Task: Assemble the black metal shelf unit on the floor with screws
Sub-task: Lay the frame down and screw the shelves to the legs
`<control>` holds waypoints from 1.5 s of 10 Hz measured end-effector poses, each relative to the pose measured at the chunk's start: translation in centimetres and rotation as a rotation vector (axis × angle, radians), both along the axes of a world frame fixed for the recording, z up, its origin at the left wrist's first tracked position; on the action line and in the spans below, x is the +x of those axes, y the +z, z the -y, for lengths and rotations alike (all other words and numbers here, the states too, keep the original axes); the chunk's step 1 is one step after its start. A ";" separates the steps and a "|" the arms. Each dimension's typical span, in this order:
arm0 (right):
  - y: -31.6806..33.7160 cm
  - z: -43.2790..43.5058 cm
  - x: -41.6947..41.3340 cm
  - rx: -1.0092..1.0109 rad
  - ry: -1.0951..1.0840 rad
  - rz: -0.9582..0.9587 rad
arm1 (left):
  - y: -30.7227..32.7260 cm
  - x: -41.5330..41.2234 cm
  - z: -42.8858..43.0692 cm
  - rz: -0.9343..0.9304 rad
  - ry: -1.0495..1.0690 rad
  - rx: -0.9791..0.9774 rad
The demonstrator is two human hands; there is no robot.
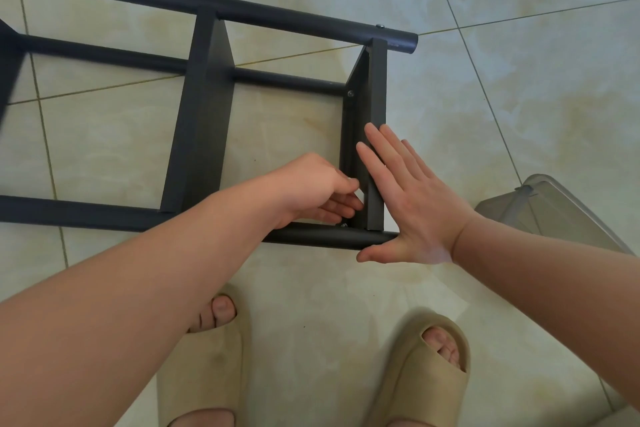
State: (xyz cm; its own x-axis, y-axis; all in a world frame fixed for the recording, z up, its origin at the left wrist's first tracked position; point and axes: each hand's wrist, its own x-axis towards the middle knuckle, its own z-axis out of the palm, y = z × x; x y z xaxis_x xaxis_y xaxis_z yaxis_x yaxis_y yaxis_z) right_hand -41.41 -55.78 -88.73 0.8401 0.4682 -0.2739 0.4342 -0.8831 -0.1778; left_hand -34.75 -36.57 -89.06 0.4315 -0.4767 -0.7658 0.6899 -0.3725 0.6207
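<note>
While it lies on its side on the tiled floor (519, 80), just ahead of the person's feet, the black metal shelf unit (204, 107) shows a matte, powder-like finish. Round tubes form its long rails and flat sheet panels cross between them. The near tube (311, 237) and far tube (277, 15) run leftward out of view. The end panel (375, 107) stands on edge between them, with a small silver screw (350, 93) on its inner face.

The left hand (311, 187) reaches into the inner corner where this panel meets the near tube. Its fingers are curled with the tips drawn together, and whether they pinch anything cannot be made out. The right hand (412, 204) lies flat against the panel's outer face. Its fingers are straight and together, and its thumb is spread out below the tube's end.

Beige foam slippers (426, 367) with open toes cover the feet. A clear plastic container (540, 204) sits to the right on the glossy, cream-mottled tiles.
</note>
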 end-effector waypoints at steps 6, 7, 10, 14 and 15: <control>0.1 0.0 0.0 -0.014 0.003 -0.001 | 0.3 0.4 -0.8 0.123 -0.195 0.019; 0.1 0.0 0.0 -0.011 0.003 -0.001 | 0.3 0.6 -1.1 0.141 -0.242 0.014; 0.0 0.0 0.0 -0.003 0.000 -0.002 | 0.4 0.8 -1.8 0.231 -0.408 0.019; 0.1 0.0 0.0 -0.010 0.000 -0.003 | 0.4 0.3 -1.7 0.322 -0.608 0.102; 0.0 0.0 0.0 -0.006 0.000 0.002 | 0.6 0.5 -1.6 0.331 -0.627 0.112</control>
